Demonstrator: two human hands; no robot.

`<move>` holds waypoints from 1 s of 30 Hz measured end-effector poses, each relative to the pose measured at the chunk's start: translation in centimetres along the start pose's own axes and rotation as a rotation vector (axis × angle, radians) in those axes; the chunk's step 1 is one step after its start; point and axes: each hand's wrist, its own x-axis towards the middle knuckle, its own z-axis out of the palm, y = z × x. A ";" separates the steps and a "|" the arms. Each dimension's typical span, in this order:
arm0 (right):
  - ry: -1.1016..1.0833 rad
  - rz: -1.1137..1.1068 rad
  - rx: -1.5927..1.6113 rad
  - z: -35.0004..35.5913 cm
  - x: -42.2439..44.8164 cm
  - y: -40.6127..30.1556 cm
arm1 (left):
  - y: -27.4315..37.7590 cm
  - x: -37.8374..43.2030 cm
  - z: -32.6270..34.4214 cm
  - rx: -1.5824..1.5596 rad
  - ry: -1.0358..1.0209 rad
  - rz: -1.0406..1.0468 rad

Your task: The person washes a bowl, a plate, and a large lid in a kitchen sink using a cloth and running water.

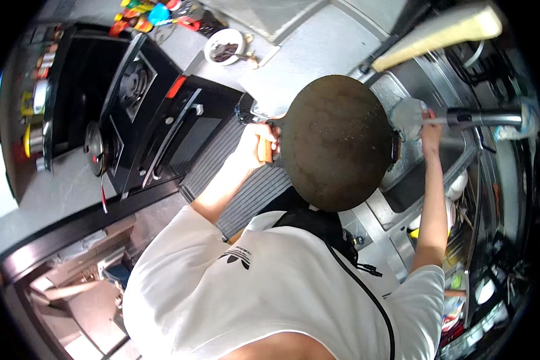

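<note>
A round dark metal pan [337, 141] is held up in front of me, its flat, stained face towards the camera. My left hand [260, 143] is closed round its wooden handle. To the right, over the steel sink, my right hand [431, 130] grips a pale cloth [407, 118] with a blue edge, close beside the pan's far side grip. A black and chrome faucet [483, 118] reaches over that hand, and the water near it looks blurred. Part of the sink basin [389, 90] shows behind the pan.
Left stands a black gas stove [135, 85] with a lidded pan [94, 147] at its near end. A white bowl [224, 47] with dark contents and several bottles sit on the rear counter. A dish rack [461, 252] lies right. Another cloth [517, 128] hangs at the faucet.
</note>
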 end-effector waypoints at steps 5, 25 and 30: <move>-0.206 -0.079 -0.045 1.6 1.8 -0.6 | 1.5 -0.5 -4.2 -0.158 0.202 0.036; -0.099 -0.346 -0.463 -1.8 -1.2 -2.9 | 4.9 8.7 -8.3 0.930 0.567 0.484; -0.160 -0.204 -0.142 -1.6 -0.6 -1.4 | 1.1 6.0 -1.1 1.602 0.664 1.066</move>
